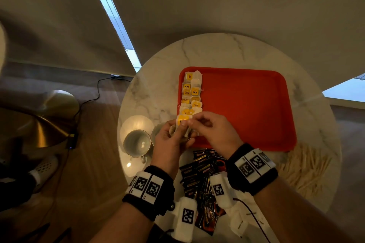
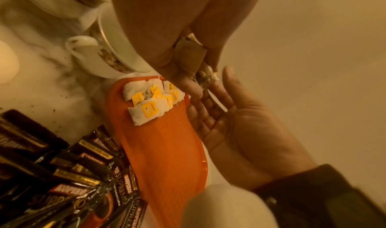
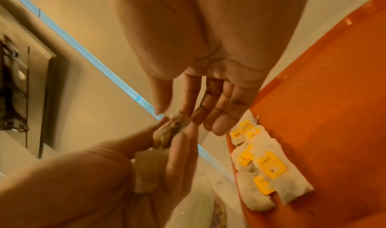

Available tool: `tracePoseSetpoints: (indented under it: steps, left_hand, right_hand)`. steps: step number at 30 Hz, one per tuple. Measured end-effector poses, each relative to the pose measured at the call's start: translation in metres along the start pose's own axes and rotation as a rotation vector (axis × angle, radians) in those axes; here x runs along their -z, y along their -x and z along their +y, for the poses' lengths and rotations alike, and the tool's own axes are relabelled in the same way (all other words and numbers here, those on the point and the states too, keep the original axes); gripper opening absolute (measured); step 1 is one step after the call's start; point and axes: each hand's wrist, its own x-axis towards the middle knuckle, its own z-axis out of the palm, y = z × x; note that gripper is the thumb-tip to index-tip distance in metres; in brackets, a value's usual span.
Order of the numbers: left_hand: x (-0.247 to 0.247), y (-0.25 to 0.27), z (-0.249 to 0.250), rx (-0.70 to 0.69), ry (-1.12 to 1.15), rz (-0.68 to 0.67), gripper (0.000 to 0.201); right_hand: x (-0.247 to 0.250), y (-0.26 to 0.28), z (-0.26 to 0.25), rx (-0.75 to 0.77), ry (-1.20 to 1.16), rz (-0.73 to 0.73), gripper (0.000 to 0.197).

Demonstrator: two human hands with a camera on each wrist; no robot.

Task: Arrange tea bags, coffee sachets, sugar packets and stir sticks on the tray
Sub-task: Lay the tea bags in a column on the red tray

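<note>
The left hand [image 1: 169, 144] clasps pale, yellow-tagged paper tea bags [image 1: 181, 120], likely featherlight and tearable; the right hand [image 1: 215, 130] pinches one by its edge, a sound hold.

Tea-bag tags [image 1: 194, 92] say "TEA"; coffee sachets [image 2: 69, 191] "KOPIKO SUPREMO".

- Left hand [image 2: 167, 25] grips bunched tea bags [image 2: 190, 56].
- Right hand [image 2: 240, 124], palm exposed, pinches the bunch's end.
- Laid tea bags [image 2: 150, 102] on orange tray [image 2: 163, 149]; coffee sachets [image 2: 73, 173] alongside.
</note>
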Motion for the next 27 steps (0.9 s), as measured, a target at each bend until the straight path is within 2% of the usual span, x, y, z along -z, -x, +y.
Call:
tracePoseSetpoints:
  steps: [3,6,10,14,16,19,23,27]
  left_hand:
    - [-0.007,0.003,-0.001,0.038,-0.007,-0.072,0.038]
    - [-0.009,0.006,-0.002,0.053,0.002,-0.105,0.038]
    - [-0.004,0.005,-0.004,-0.009,0.014,-0.056,0.031]
    - [0.005,0.005,0.004,-0.102,0.071,0.034,0.019]
    - [0.009,0.004,0.011,-0.136,0.112,0.060,0.014]
    - [0.015,0.002,0.021,-0.175,0.125,0.100,0.010]
    - [0.020,0.000,0.022,-0.177,0.085,0.133,0.015]
    - [0.026,0.003,0.019,-0.168,0.084,0.132,0.022]
  right_hand:
    - [0.008,0.002,-0.002,0.018,-0.031,0.034,0.005]
    - [0.015,0.000,0.000,0.041,-0.033,0.116,0.006]
    - [0.016,0.002,-0.002,0.032,-0.184,0.197,0.005]
    - [0.015,0.000,0.004,0.005,-0.232,0.223,0.005]
    - [0.012,-0.003,0.015,-0.006,-0.164,0.205,0.005]
    - [0.001,-0.011,0.044,-0.072,0.059,0.172,0.003]
    - [-0.025,-0.024,0.068,-0.168,0.260,0.142,0.014]
    - [-0.045,-0.038,0.068,-0.209,0.386,0.141,0.005]
